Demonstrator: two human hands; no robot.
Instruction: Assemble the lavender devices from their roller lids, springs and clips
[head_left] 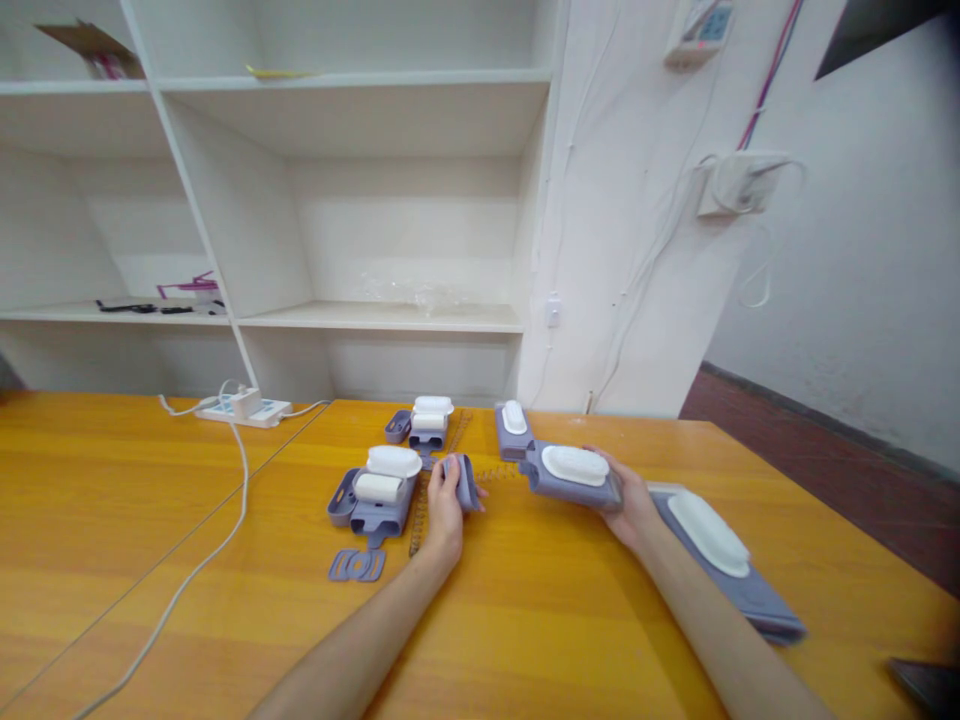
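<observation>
My left hand [444,512] is closed around a small grey-purple plastic piece [464,479] just above the orange table [525,620]. My right hand [628,497] grips a grey-purple case with a white oval lid [574,472], held low over the table. Left of my left hand stands an opened grey-purple unit with a white roller [377,490]. A flat grey-purple ring part [357,565] lies in front of it.
A second roller unit [427,422] and another small case [514,428] sit farther back. A longer case with a white lid [720,555] lies by my right forearm. A white power strip [244,408] and its cable [202,560] cross the table's left side. White shelves [352,200] rise behind.
</observation>
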